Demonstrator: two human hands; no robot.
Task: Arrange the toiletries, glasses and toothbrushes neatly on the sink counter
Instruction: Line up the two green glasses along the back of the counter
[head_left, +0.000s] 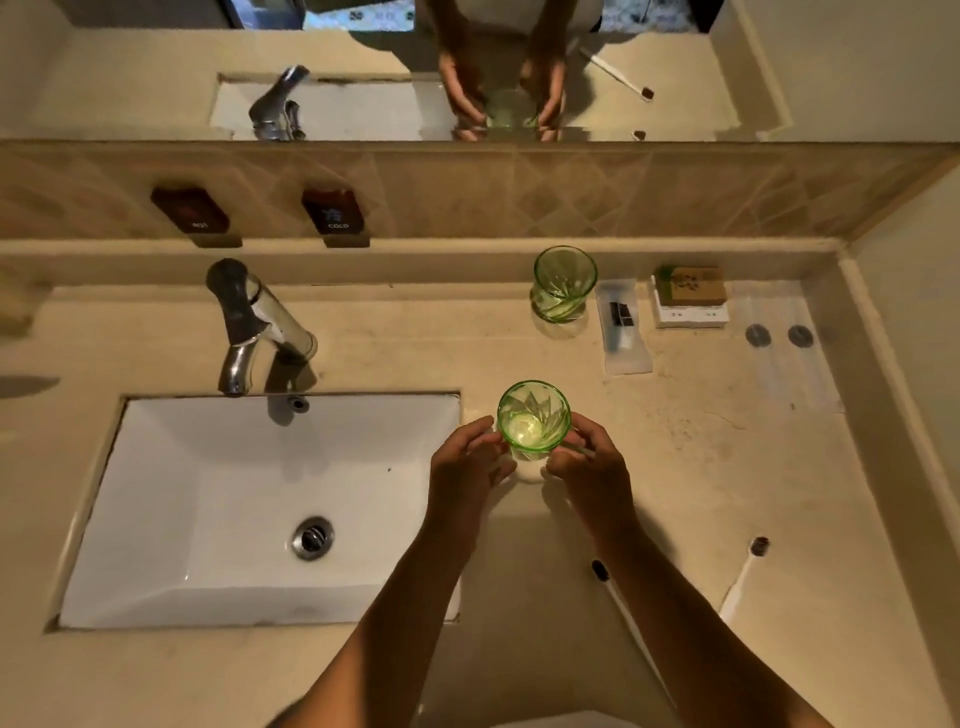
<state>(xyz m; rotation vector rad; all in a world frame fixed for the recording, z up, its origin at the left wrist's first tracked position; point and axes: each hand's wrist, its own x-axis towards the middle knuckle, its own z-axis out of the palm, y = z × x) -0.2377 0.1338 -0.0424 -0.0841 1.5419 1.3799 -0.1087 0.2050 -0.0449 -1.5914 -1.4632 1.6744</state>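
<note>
The beige worktop (675, 467) spreads under my arms, the white sink (208, 493) off to the left of my fingers. My left hand (465, 467) and right hand (592, 470) cup a green glass (533, 418) upright between them, fingers (480, 431) grasping its sides. Beyond my fingers stands a second green glass (563, 283); behind my right wrist lie two toothbrushes (745, 577).

Green cut-pattern glass (533, 420), white sink (156, 519)

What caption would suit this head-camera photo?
Both hands, left and right, hold a green glass beside the sink.
</note>
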